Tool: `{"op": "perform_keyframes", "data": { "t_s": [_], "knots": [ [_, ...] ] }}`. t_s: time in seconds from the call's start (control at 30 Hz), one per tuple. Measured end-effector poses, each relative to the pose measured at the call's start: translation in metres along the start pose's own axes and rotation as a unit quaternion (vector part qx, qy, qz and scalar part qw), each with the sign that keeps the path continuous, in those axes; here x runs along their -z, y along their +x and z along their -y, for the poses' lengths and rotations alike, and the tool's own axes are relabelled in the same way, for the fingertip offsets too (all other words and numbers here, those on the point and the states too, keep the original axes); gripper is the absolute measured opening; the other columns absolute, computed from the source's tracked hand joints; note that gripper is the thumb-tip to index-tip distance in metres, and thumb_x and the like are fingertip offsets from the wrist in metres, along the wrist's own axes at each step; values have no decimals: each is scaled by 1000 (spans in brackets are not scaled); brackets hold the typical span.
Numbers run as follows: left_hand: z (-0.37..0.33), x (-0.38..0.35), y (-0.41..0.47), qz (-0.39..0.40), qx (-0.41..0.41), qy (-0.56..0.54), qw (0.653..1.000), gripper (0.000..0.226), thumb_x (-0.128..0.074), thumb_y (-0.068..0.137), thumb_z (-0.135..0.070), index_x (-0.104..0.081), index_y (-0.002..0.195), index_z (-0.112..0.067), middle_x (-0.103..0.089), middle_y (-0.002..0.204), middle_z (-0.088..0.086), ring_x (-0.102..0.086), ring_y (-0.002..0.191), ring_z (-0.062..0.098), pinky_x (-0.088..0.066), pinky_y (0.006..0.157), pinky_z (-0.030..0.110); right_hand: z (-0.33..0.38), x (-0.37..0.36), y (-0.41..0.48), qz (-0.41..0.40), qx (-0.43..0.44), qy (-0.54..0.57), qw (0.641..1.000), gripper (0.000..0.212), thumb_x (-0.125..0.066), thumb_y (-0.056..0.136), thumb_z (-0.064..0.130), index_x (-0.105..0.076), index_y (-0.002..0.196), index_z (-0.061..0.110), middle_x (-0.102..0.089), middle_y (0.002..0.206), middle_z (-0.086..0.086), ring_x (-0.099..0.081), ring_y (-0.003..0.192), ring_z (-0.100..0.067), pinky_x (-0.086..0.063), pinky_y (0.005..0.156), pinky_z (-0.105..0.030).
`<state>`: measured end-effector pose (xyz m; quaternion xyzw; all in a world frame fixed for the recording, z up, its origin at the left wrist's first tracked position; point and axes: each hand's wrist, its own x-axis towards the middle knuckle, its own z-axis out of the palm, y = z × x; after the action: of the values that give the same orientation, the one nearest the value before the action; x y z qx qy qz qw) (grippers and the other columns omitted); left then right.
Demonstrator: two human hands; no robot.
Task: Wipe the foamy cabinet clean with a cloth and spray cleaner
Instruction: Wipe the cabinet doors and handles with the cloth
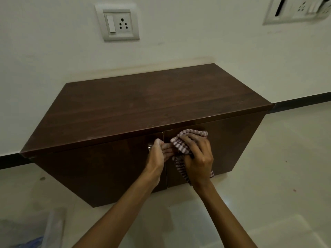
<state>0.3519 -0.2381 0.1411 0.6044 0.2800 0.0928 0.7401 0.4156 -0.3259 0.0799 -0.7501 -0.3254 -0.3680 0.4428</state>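
Note:
A low dark brown wooden cabinet (125, 104) stands against the white wall, with two front doors that meet at a seam in the middle. Both hands are in front of the upper part of the doors. My right hand (198, 158) is shut on a bunched red-and-white checked cloth (180, 145), whose loose end hangs down below the wrist. My left hand (159, 153) pinches the cloth's left edge, over a small metal handle (150, 146) on the left door. No foam or spray bottle is visible.
Pale tiled floor (268, 176) surrounds the cabinet, with a black skirting strip (302, 100) along the wall. A socket plate (118, 24) sits on the wall above, another at the top right. A blurred clear bag with something blue (35, 237) lies at the bottom left.

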Motion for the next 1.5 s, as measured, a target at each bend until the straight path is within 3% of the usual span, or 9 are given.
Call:
{"op": "perform_keyframes", "data": {
  "t_s": [0.13, 0.23, 0.5, 0.67, 0.8, 0.87, 0.93, 1.27, 1.5],
  "knots": [
    [0, 3, 1, -11, 13, -14, 1000, 44, -20, 96, -24, -60, 84, -11, -64, 89, 8, -58, 91, 20, -44, 79, 29, 0, -7, 4, 65, 116, -67, 989, 26, -65, 72, 8, -66, 97, 7, -55, 109, -11, -45, 98, -24, -54, 67, -32],
    [1, 3, 2, -14, 10, -21, 1000, 45, -18, 96, -23, -59, 81, -11, -64, 93, 9, -57, 99, 23, -43, 85, 26, -5, -3, 5, 88, 105, -76, 988, 48, -76, 59, 4, -56, 102, 13, -44, 110, -7, -43, 98, -24, -51, 63, -29],
    [-2, 4, 2, 15, 17, 1, 1000, 55, -13, 96, -19, -55, 116, 11, -59, 119, 25, -55, 113, 30, -39, 94, 29, -17, 8, -1, 17, -174, 9, 985, 27, -72, 66, -9, -71, 91, 0, -61, 100, -18, -59, 91, -32, -57, 72, -45],
    [-3, 6, 3, 11, 16, 0, 1000, 52, -16, 97, -24, -63, 82, -7, -65, 93, 12, -57, 94, 22, -42, 81, 28, -6, 0, -4, 33, 44, 34, 998, 32, -57, 76, 6, -57, 106, 16, -47, 112, -4, -46, 104, -20, -34, 98, -14],
    [-2, 5, 6, 16, 17, 2, 1000, 52, -16, 97, -23, -62, 99, 1, -62, 102, 11, -57, 94, 19, -43, 77, 21, -23, -18, -32, 25, 69, 31, 997, 45, -66, 70, -4, -55, 107, 17, -44, 112, -8, -46, 104, -24, -41, 93, -30],
    [-2, 4, 7, 23, 7, 14, 1000, 53, -15, 97, -22, -58, 110, 6, -60, 104, 12, -57, 88, 14, -43, 74, 17, -33, -20, -38, 15, 103, 45, 994, 27, -66, 81, 10, -56, 105, 15, -44, 110, -10, -47, 102, -24, -44, 91, -34],
    [-1, 4, 9, 26, 2, 22, 999, 54, -15, 96, -22, -57, 112, 6, -60, 105, 12, -57, 86, 12, -42, 72, 17, -39, -24, -36, 22, 126, 47, 991, 21, -61, 87, 26, -56, 103, 14, -43, 109, -10, -46, 101, -25, -44, 90, -33],
    [-2, 5, 5, 29, -4, 28, 999, 54, -14, 96, -21, -58, 111, 7, -62, 105, 14, -59, 88, 13, -43, 73, 17, -60, -30, -35, 24, 262, -3, 965, 34, -70, 68, 20, -53, 96, 13, -38, 105, -11, -43, 95, -26, -40, 83, -26],
    [-4, 6, 5, 35, 0, 36, 999, 55, -14, 95, -21, -59, 110, 6, -63, 108, 17, -55, 104, 22, -38, 87, 19, -58, -34, -41, 10, 251, -33, 968, 29, -67, 68, 21, -51, 91, 15, -38, 103, -10, -42, 93, -25, -41, 78, -29]
  ]
}}
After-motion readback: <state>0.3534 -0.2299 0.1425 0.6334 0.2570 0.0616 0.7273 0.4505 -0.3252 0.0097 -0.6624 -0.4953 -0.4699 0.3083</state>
